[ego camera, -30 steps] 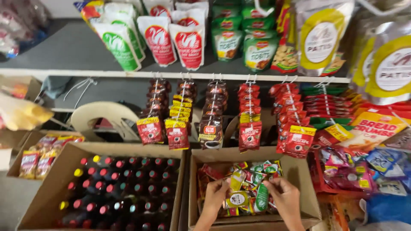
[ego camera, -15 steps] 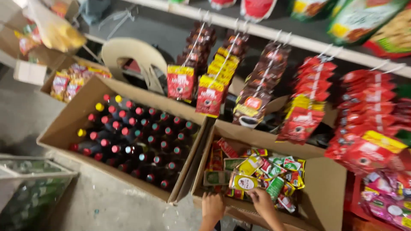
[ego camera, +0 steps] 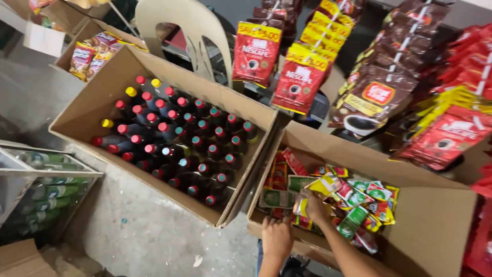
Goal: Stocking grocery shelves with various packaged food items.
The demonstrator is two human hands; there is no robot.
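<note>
Below, a person's two bare hands work at a cardboard box (ego camera: pixel 435 225) filled with small, colourful sachets (ego camera: pixel 359 200). The left hand (ego camera: pixel 277 237) rests on the box's near rim, fingers curled over the cardboard edge. The right hand (ego camera: pixel 316 208) reaches in among the packets just beside it, and its fingers close around a yellow sachet (ego camera: pixel 325 185) lifted slightly above the heap. The hands sit close together but do not touch. To the left, touching that carton, a larger cardboard box (ego camera: pixel 92 107) holds upright dark bottles (ego camera: pixel 179 138) with red, yellow and teal caps. Strips of red coffee sachets (ego camera: pixel 256 54) and brown packets (ego camera: pixel 374 92) hang above both boxes. A pale plastic chair (ego camera: pixel 187 25) stands behind the bottles, and a metal-framed rack of green bottles (ego camera: pixel 41 184) sits at far left on the concrete floor (ego camera: pixel 143 236).
</note>
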